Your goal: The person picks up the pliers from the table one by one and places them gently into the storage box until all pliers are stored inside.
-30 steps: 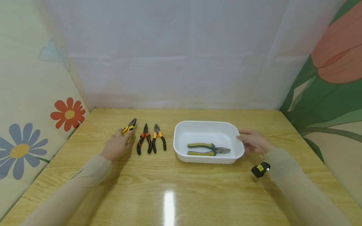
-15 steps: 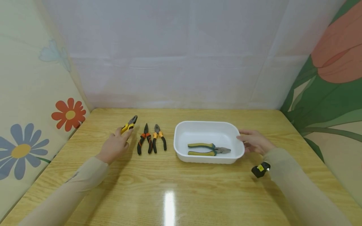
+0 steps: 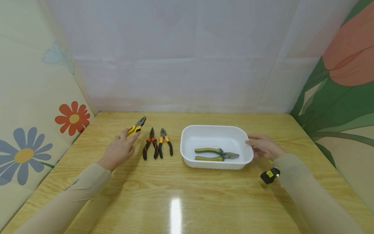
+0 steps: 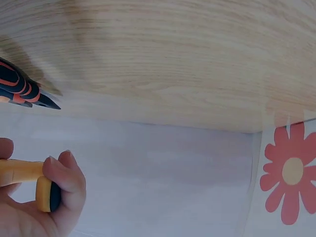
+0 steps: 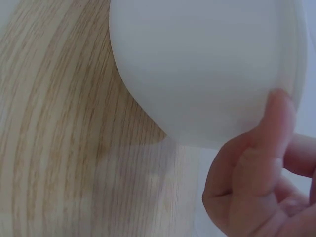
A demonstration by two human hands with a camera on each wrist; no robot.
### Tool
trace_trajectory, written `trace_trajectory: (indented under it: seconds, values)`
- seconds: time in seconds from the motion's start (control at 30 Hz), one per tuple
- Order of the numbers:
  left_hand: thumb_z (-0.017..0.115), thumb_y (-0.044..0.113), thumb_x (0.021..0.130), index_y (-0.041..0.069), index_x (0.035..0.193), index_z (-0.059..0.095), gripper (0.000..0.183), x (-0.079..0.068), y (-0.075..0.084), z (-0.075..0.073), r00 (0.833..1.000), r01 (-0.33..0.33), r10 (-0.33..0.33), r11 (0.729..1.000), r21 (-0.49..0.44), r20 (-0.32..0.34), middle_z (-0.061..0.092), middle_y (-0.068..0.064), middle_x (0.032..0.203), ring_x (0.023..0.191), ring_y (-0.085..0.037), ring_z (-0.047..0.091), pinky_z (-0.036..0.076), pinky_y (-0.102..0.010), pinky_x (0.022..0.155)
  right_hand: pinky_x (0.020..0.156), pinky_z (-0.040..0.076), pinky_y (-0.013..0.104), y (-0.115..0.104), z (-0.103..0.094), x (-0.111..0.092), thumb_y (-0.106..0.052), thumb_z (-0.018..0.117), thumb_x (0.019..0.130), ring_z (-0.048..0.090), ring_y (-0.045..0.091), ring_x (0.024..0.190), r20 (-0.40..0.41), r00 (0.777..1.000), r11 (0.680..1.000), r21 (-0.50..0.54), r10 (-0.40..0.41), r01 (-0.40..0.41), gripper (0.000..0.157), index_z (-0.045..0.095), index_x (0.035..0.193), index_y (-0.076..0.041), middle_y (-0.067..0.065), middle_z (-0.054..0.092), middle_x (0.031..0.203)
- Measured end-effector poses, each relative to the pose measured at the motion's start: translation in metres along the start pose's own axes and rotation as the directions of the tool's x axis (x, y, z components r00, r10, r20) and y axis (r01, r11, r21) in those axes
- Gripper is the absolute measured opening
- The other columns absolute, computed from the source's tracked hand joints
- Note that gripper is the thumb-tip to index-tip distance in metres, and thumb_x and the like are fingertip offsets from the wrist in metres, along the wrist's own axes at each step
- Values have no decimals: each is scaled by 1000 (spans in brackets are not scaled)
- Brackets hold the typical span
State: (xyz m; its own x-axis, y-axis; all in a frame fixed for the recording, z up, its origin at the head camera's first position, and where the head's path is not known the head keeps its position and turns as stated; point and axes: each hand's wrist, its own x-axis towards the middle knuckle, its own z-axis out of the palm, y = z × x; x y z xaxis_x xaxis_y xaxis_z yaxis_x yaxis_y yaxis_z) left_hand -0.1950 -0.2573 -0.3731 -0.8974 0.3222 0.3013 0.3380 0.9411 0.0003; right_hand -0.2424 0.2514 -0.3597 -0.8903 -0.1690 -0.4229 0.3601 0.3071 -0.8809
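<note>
My left hand (image 3: 118, 150) grips yellow-and-black combination pliers (image 3: 137, 126) by the handles, with their dark jaws pointing away and to the right. In the left wrist view, fingers curl round the yellow handles (image 4: 22, 172). Beside that hand lie orange-and-black long-nose pliers (image 3: 151, 140) and a smaller pair of pliers with orange-and-black handles (image 3: 161, 140). My right hand (image 3: 264, 147) holds the right end of a white plastic tub (image 3: 216, 165), thumb near its rim in the right wrist view. Inside the tub lie green-handled combination pliers (image 3: 229, 155).
A wood-grain table (image 3: 140, 201) bears everything. By the right sleeve a small black-and-yellow device (image 3: 270, 175) shows. A pale cloth (image 3: 193, 65) hangs behind the table, with flower-patterned panels (image 3: 26, 156) at both sides.
My left hand has moved slightly forward, and the yellow-and-black pliers have shifted away and to the right with it. The right hand and the tub stay in place.
</note>
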Motion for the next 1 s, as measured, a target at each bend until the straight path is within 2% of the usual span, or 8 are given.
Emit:
trace_trajectory:
  seconds: [0.23, 0.5, 0.73, 0.83, 1.0]
  values:
    - [57, 5, 89, 7, 144, 44, 56, 1, 4, -6, 1000, -17, 17, 1000, 6, 18, 38, -38, 136, 76, -44, 53, 47, -45, 51, 62, 54, 27, 1, 0, 1, -11, 52, 99, 61, 14, 71, 3, 1000, 1000, -1, -7, 7, 65, 17, 151, 7, 0, 61, 86]
    - [57, 3, 88, 6, 142, 47, 55, 3, 7, -9, 999, -46, 46, 999, 11, 6, 39, -37, 135, 75, -42, 52, 45, -43, 50, 63, 54, 28, 0, 0, 0, -12, 51, 100, 61, 14, 71, 9, 1000, 1000, -13, -9, 9, 65, 17, 151, 8, 0, 61, 86]
    - [56, 5, 89, 8, 143, 46, 55, 6, 12, -11, 998, -58, 57, 998, 16, 34, 39, -36, 136, 77, -43, 54, 43, -40, 46, 67, 55, 30, -1, 0, 0, -15, 51, 100, 61, 15, 76, 5, 1000, 999, -35, 2, -2, 64, 18, 151, 8, 4, 61, 95]
    - [54, 5, 89, 8, 143, 46, 55, 7, 14, -13, 997, -74, 73, 997, 10, 36, 40, -36, 135, 77, -44, 55, 45, -42, 49, 69, 56, 31, -1, 0, 0, -15, 51, 101, 61, 15, 78, 8, 1000, 999, -40, 1, 0, 64, 18, 150, 8, 6, 60, 100]
    - [52, 4, 89, 8, 142, 48, 54, 10, 20, -18, 992, -125, 126, 992, -7, 23, 41, -35, 133, 76, -44, 56, 49, -49, 57, 69, 56, 31, -1, -1, 0, -14, 50, 101, 61, 15, 78, 14, 1000, 1000, -31, -6, 7, 64, 17, 150, 8, 6, 61, 99]
